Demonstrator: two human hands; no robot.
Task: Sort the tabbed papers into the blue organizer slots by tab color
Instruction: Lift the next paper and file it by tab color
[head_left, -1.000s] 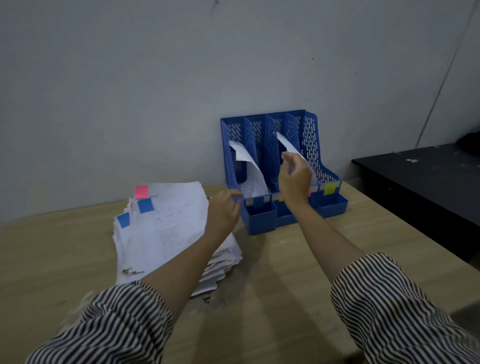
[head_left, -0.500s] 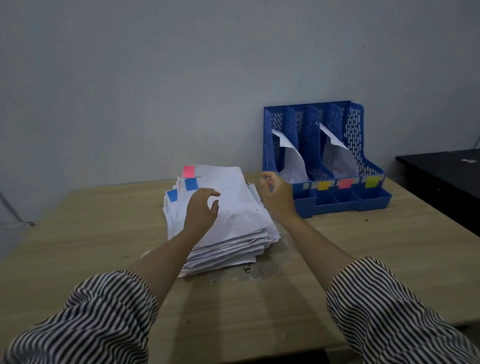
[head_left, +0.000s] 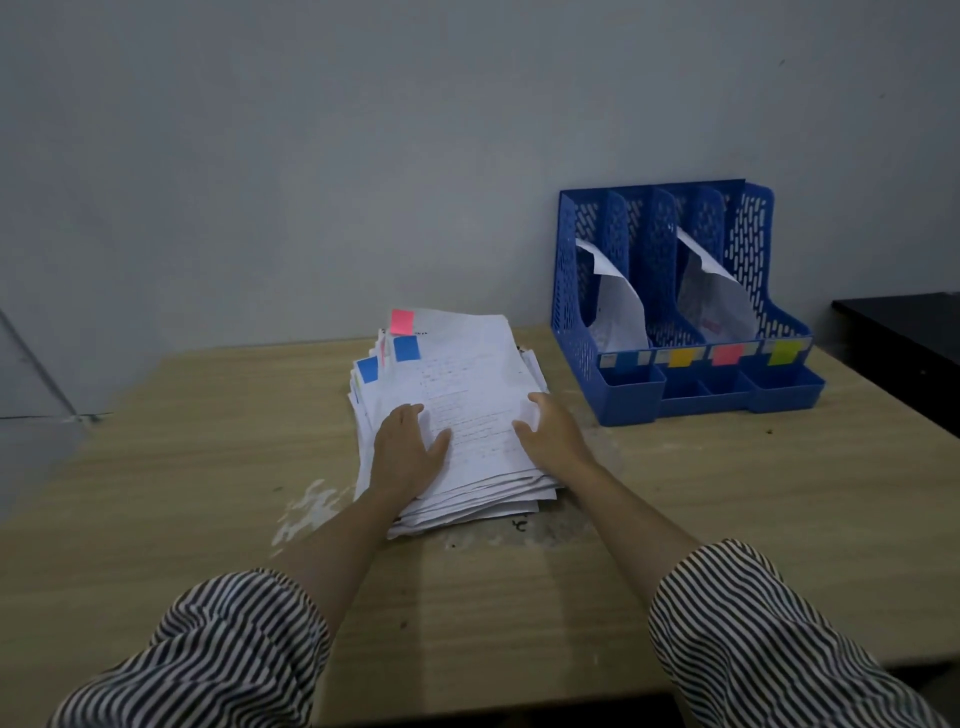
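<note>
Stack: where both hands rest, paper pile (head_left: 467, 384) mid-bench, white, uneven, pink and blue tabs at far-left corner.
Left grip (head_left: 408, 449): flat, released.
Right grip (head_left: 550, 431): released, fingers spread atop.
Organizer (head_left: 675, 312): far-right edge, two curled sheets inside.

Light wood table (head_left: 727, 519): paper stack (head_left: 467, 415) mid-table, blue organizer (head_left: 592, 332) just right of the stack, against the wall.

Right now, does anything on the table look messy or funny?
Yes. The paper stack is untidy, its sheets fanned out unevenly at the near edge. The two papers in the blue organizer slump and curl instead of standing straight. The wooden table has a pale scuffed patch just left of the stack.
</note>
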